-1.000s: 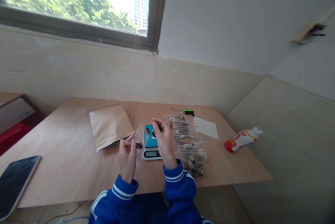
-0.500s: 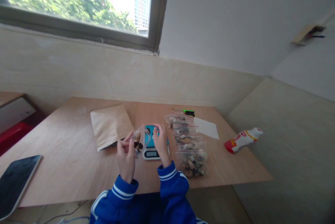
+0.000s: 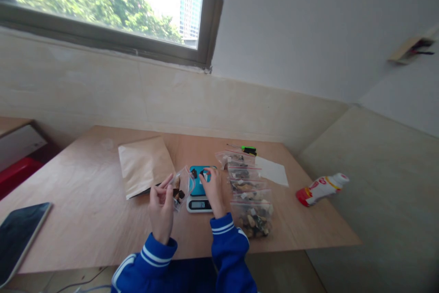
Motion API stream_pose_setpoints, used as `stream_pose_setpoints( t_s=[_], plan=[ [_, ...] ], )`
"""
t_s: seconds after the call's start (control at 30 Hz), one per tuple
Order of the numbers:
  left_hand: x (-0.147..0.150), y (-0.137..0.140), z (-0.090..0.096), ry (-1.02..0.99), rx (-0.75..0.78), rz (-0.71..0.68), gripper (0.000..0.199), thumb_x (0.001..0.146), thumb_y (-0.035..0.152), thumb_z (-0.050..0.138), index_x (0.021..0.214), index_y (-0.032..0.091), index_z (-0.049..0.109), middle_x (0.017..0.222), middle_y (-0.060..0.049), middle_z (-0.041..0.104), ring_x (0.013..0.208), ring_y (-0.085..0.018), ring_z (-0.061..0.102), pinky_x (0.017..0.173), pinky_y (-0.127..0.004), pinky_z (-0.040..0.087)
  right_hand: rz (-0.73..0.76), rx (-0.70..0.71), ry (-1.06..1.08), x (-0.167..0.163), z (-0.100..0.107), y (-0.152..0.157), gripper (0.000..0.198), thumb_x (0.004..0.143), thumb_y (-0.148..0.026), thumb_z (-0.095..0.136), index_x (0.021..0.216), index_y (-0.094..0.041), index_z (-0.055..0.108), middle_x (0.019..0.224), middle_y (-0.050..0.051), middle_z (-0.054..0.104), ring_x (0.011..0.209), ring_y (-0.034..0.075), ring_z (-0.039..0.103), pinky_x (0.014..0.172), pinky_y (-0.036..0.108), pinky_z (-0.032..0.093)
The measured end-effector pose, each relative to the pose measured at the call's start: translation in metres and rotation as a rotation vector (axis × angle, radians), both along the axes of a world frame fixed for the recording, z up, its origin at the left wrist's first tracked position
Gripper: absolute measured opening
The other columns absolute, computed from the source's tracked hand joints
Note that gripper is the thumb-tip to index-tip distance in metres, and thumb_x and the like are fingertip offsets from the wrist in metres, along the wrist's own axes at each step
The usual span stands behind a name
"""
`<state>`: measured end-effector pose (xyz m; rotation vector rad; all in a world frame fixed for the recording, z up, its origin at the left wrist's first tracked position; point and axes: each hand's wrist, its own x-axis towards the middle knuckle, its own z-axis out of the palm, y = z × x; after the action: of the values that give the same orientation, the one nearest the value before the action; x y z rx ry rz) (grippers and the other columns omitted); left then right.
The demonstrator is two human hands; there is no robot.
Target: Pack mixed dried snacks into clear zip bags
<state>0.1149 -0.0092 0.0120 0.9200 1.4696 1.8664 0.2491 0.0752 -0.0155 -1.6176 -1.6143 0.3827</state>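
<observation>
Zip-lock bag (image 3: 184, 186) with a few dark and tan chunks (image 3: 177, 194) inside is up in our left hand (image 3: 162, 208), pinched by the fingers just left of the digital scale (image 3: 198, 192). Its mouth looks open, though we can't be sure; if so, a slack pinch or too much tilt could spill the chunks onto the table (image 3: 103, 220). That bag's edge is also awfully near the scale, so a careless brush could throw the reading off. Our right hand (image 3: 213, 188) hangs over the blue top, fingertips at a dark chunk (image 3: 201, 173), but we honestly can't tell whether they're gripping it or only touching. Pressing down there could skew the number too. Past our left hand, the kraft paper pouch (image 3: 146, 165) sits close enough to get bumped.
</observation>
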Motion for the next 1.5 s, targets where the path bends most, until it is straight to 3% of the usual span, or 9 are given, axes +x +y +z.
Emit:
stream_pose_setpoints(
  t_s=[0.17, 0.27, 0.4, 0.57, 0.77, 0.9, 1.03, 1.17, 1.5],
  plan=[
    [0.001, 0.002, -0.003, 0.004, -0.003, -0.026, 0.03, 0.082, 0.04, 0.059, 0.07, 0.021, 0.04, 0.12, -0.015, 0.065, 0.11, -0.025, 0.062, 0.089, -0.04, 0.051, 0.188, 0.149, 0.222, -0.011, 0.056, -0.021, 0.029, 0.083, -0.041, 0.061, 0.103, -0.021, 0.064, 0.098, 0.006, 0.063, 0.092, 0.02, 0.058, 0.084, 0.033, 0.047],
    [0.0, 0.002, -0.003, 0.026, 0.001, -0.01, 0.029, 0.082, 0.04, 0.059, 0.069, 0.021, 0.04, 0.119, -0.015, 0.065, 0.11, -0.025, 0.063, 0.088, -0.039, 0.052, 0.287, 0.154, 0.186, -0.013, 0.07, -0.026, 0.034, 0.086, -0.045, 0.057, 0.111, -0.023, 0.063, 0.107, 0.007, 0.061, 0.102, 0.02, 0.057, 0.091, 0.034, 0.045],
    [-0.003, 0.001, 0.0, 0.055, 0.016, 0.012, 0.028, 0.082, 0.039, 0.059, 0.069, 0.021, 0.041, 0.119, -0.014, 0.066, 0.11, -0.025, 0.063, 0.087, -0.038, 0.052, 0.175, 0.084, 0.059, -0.008, 0.044, -0.013, 0.031, 0.094, -0.034, 0.042, 0.111, -0.018, 0.062, 0.108, 0.011, 0.06, 0.104, 0.022, 0.056, 0.093, 0.038, 0.044],
    [-0.003, -0.002, 0.003, 0.041, -0.005, -0.003, 0.029, 0.082, 0.04, 0.059, 0.069, 0.021, 0.041, 0.118, -0.014, 0.066, 0.104, -0.024, 0.065, 0.085, -0.038, 0.053, 0.125, -0.12, -0.357, -0.017, -0.003, 0.003, 0.037, 0.087, -0.037, 0.056, 0.118, -0.017, 0.059, 0.128, 0.018, 0.05, 0.118, 0.033, 0.046, 0.094, 0.047, 0.04],
    [-0.005, -0.002, 0.003, 0.028, 0.003, -0.023, 0.03, 0.081, 0.04, 0.06, 0.068, 0.021, 0.041, 0.117, -0.015, 0.066, 0.106, -0.025, 0.064, 0.086, -0.039, 0.053, 0.083, -0.14, -0.427, -0.022, -0.012, 0.009, 0.033, 0.086, -0.04, 0.058, 0.112, -0.018, 0.062, 0.124, 0.017, 0.053, 0.115, 0.032, 0.047, 0.092, 0.046, 0.039],
    [-0.007, -0.002, 0.003, 0.019, -0.011, -0.014, 0.029, 0.082, 0.04, 0.059, 0.069, 0.021, 0.041, 0.118, -0.014, 0.066, 0.105, -0.024, 0.065, 0.086, -0.038, 0.052, 0.053, 0.012, -0.216, -0.01, 0.014, 0.006, 0.029, 0.083, -0.036, 0.064, 0.107, -0.02, 0.063, 0.113, 0.012, 0.059, 0.109, 0.028, 0.051, 0.094, 0.044, 0.039],
    [-0.007, -0.001, 0.002, 0.026, -0.022, -0.01, 0.028, 0.082, 0.039, 0.059, 0.07, 0.022, 0.041, 0.118, -0.013, 0.066, 0.107, -0.024, 0.064, 0.085, -0.037, 0.052, 0.105, 0.274, 0.062, -0.002, 0.064, -0.01, 0.029, 0.085, -0.039, 0.06, 0.108, -0.021, 0.063, 0.107, 0.008, 0.061, 0.106, 0.022, 0.054, 0.095, 0.038, 0.041],
    [-0.005, -0.001, 0.002, 0.016, -0.012, -0.001, 0.028, 0.082, 0.039, 0.059, 0.07, 0.022, 0.041, 0.12, -0.013, 0.065, 0.109, -0.024, 0.062, 0.087, -0.037, 0.052, 0.32, 0.236, -0.024, 0.003, 0.091, -0.024, 0.034, 0.087, -0.042, 0.057, 0.117, -0.027, 0.061, 0.121, 0.007, 0.057, 0.115, 0.022, 0.051, 0.1, 0.038, 0.038],
    [-0.009, -0.005, 0.006, 0.004, 0.005, 0.003, 0.028, 0.082, 0.038, 0.06, 0.069, 0.021, 0.041, 0.118, -0.014, 0.066, 0.109, -0.026, 0.063, 0.089, -0.04, 0.05, -0.046, -0.046, -0.223, 0.037, -0.009, 0.024, 0.027, 0.081, -0.02, 0.059, 0.107, -0.015, 0.064, 0.114, 0.017, 0.059, 0.109, 0.031, 0.05, 0.093, 0.046, 0.038]
  ],
)
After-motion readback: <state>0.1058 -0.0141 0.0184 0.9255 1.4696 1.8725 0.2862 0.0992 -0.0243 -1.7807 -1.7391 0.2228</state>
